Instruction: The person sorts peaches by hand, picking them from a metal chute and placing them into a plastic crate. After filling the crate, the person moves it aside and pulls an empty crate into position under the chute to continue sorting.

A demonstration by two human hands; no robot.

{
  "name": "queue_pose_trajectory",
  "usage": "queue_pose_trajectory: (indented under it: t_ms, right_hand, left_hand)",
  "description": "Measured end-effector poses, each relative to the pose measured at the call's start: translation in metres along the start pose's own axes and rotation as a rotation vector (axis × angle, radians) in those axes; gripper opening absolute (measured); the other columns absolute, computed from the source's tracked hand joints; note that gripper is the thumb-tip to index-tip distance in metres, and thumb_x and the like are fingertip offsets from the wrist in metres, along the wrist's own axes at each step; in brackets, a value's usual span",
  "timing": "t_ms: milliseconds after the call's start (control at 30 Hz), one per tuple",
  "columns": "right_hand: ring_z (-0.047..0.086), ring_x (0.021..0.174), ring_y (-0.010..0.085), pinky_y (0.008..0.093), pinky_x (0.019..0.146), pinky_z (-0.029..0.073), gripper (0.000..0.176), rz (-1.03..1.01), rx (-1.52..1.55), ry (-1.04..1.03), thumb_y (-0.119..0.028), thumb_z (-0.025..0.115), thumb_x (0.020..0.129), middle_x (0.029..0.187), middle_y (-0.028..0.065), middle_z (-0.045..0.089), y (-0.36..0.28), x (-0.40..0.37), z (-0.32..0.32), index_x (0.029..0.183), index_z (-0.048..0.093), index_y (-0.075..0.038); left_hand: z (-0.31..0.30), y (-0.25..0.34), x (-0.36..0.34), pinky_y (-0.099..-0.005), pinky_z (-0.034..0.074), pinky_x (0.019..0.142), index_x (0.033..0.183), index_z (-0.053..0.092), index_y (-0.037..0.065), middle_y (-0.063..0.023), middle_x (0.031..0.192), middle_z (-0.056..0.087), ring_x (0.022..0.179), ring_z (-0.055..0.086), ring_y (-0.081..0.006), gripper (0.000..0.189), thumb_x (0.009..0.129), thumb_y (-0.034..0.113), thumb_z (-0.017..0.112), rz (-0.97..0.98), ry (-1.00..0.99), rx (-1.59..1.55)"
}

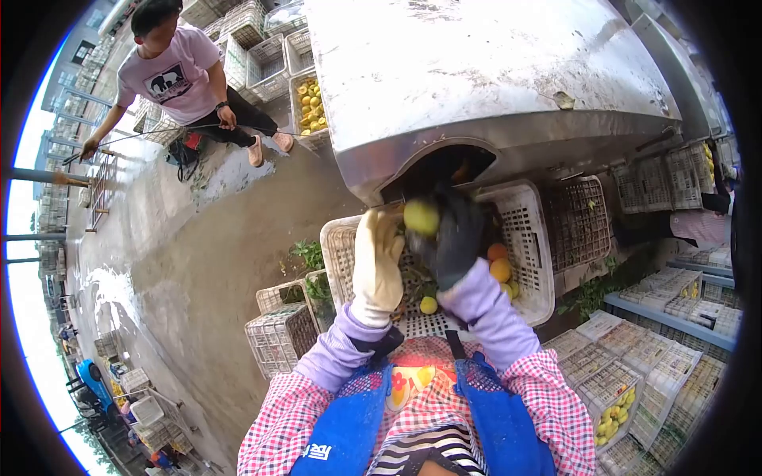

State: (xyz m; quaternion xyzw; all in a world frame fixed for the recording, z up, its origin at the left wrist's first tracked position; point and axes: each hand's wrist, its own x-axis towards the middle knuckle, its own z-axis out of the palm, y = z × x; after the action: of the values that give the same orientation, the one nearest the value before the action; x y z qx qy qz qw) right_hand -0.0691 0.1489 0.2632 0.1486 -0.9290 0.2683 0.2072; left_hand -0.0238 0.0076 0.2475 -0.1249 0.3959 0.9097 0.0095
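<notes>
Sorting at a machine's outlet looks like the step in hand, judged from how the hands sit. The right hand (454, 238), in a dark work glove, is raised above the white perforated plastic crate (530, 238) with its grip closed around a yellow-green round fruit (421, 216), which shows at the top of the glove. The left hand (378, 266), in a cream fabric glove, is over the crate's left half. Its fingers are stretched nearly straight, its grip is wide and it carries nothing. Its fingertips are just beside the fruit, but whether they touch it cannot be told.

The fruit is held in the air over the crate's far edge, just in front of the dark arched outlet (444, 170) of the large grey metal machine (492, 71) that overhangs the crate's far side. Inside the crate, right of the dark glove, lie an orange round fruit (498, 252) and a yellow one (501, 270). A small yellow fruit (429, 305) rests on the crate's floor near its close edge.

The held fruit is close to a ball, so it shows no clear long axis. Its stem end is hidden by the glove, and which way it points cannot be told.

Any next move would, I judge, call for a steady hold from the right hand and a clear path past the crate's rim, with the free left hand kept out of the outlet's mouth.
</notes>
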Motion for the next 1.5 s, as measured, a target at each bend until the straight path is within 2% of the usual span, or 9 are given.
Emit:
queue_pose_trajectory:
  t_ms: [167, 400, 567, 800, 1000, 1133, 1267, 1367, 1500]
  right_hand:
    - [0.061, 0.111, 0.0437, 0.0511, 0.095, 0.047, 0.064, 0.156, 0.025, -0.033, -0.052, 0.075, 0.085, 0.111, 0.0221, 0.064, 0.047, 0.067, 0.074, 0.121, 0.062, 0.000]
    - [0.069, 0.097, 0.0348, 0.0446, 0.085, 0.055, 0.042, 0.115, 0.178, -0.108, -0.034, 0.073, 0.090, 0.111, 0.0154, 0.071, 0.134, -0.021, -0.030, 0.121, 0.067, -0.006]
    - [0.070, 0.101, 0.0309, 0.0456, 0.087, 0.055, 0.040, 0.639, -0.368, -1.051, -0.022, 0.069, 0.092, 0.115, 0.0124, 0.071, 0.223, -0.141, -0.029, 0.129, 0.064, -0.009]
    - [0.065, 0.110, 0.0313, 0.0448, 0.095, 0.050, 0.057, 0.475, -0.351, -1.447, -0.023, 0.077, 0.082, 0.123, 0.0139, 0.066, 0.207, -0.173, 0.019, 0.134, 0.058, -0.008]
    - [0.060, 0.118, 0.0317, 0.0442, 0.102, 0.047, 0.073, 0.504, -0.161, -1.394, -0.025, 0.083, 0.074, 0.129, 0.0151, 0.061, 0.215, -0.185, 0.034, 0.139, 0.054, -0.007]
    - [0.057, 0.123, 0.0319, 0.0438, 0.107, 0.044, 0.084, 0.653, 0.353, -1.097, -0.026, 0.087, 0.068, 0.134, 0.0159, 0.058, 0.221, -0.217, 0.002, 0.142, 0.050, -0.007]
    - [0.054, 0.129, 0.0327, 0.0436, 0.112, 0.041, 0.090, 0.557, 0.914, -0.571, -0.025, 0.089, 0.066, 0.140, 0.0160, 0.054, 0.153, -0.185, -0.032, 0.144, 0.048, -0.007]
    - [0.047, 0.138, 0.0274, 0.0416, 0.115, 0.039, 0.091, 0.231, 0.724, -0.447, -0.018, 0.088, 0.070, 0.147, 0.0137, 0.048, 0.090, -0.126, -0.061, 0.148, 0.043, -0.005]
    - [0.041, 0.142, 0.0302, 0.0438, 0.120, 0.032, 0.090, 0.375, 1.113, -0.163, -0.023, 0.086, 0.072, 0.150, 0.0185, 0.042, 0.040, -0.098, -0.060, 0.146, 0.042, 0.001]
  left_hand:
    - [-0.060, -0.051, -0.010, -0.0437, 0.023, 0.121, 0.159, 0.032, 0.015, -0.0116, 0.164, 0.033, 0.151, 0.031, -0.0273, 0.069, 0.104, 0.054, 0.044, -0.376, 0.139, 0.330]
    - [-0.136, -0.200, -0.027, -0.0522, 0.031, 0.119, 0.156, 0.037, 0.018, -0.0318, 0.156, 0.034, 0.144, 0.033, -0.0519, 0.079, 0.090, 0.053, 0.061, -0.731, -0.339, 1.539]
    - [-0.141, -0.241, -0.038, -0.0487, 0.043, 0.111, 0.145, 0.052, 0.014, -0.0269, 0.146, 0.049, 0.134, 0.048, -0.0440, 0.064, 0.087, 0.039, 0.065, -0.619, -0.858, 1.903]
    - [-0.105, -0.261, -0.014, -0.0435, 0.049, 0.104, 0.149, 0.048, 0.011, -0.0258, 0.131, 0.062, 0.127, 0.058, -0.0373, 0.072, 0.083, 0.033, 0.066, -0.802, -0.530, 1.323]
    - [-0.038, -0.291, -0.012, -0.0428, 0.039, 0.117, 0.162, 0.021, 0.011, -0.0317, 0.153, 0.038, 0.143, 0.043, -0.0394, 0.097, 0.090, 0.064, 0.058, -0.904, -0.841, 1.622]
    - [-0.054, -0.250, -0.008, -0.0357, 0.055, 0.089, 0.153, 0.040, 0.006, -0.0149, 0.123, 0.064, 0.104, 0.066, -0.0230, 0.081, 0.091, 0.047, 0.072, -1.073, -0.548, 1.066]
    - [-0.054, -0.168, -0.026, -0.0305, 0.052, 0.090, 0.137, 0.054, 0.007, -0.0035, 0.117, 0.066, 0.103, 0.062, -0.0117, 0.050, 0.102, 0.041, 0.060, -0.689, -0.337, 0.252]
    - [-0.009, -0.078, -0.031, -0.0340, 0.049, 0.099, 0.142, 0.049, 0.007, -0.0045, 0.128, 0.060, 0.114, 0.060, -0.0157, 0.062, 0.097, 0.047, 0.067, -0.572, -0.337, 0.103]
    - [0.005, -0.030, -0.041, -0.0367, 0.049, 0.103, 0.150, 0.036, 0.007, -0.0080, 0.136, 0.053, 0.120, 0.058, -0.0201, 0.075, 0.093, 0.037, 0.075, -0.328, -0.167, 0.136]
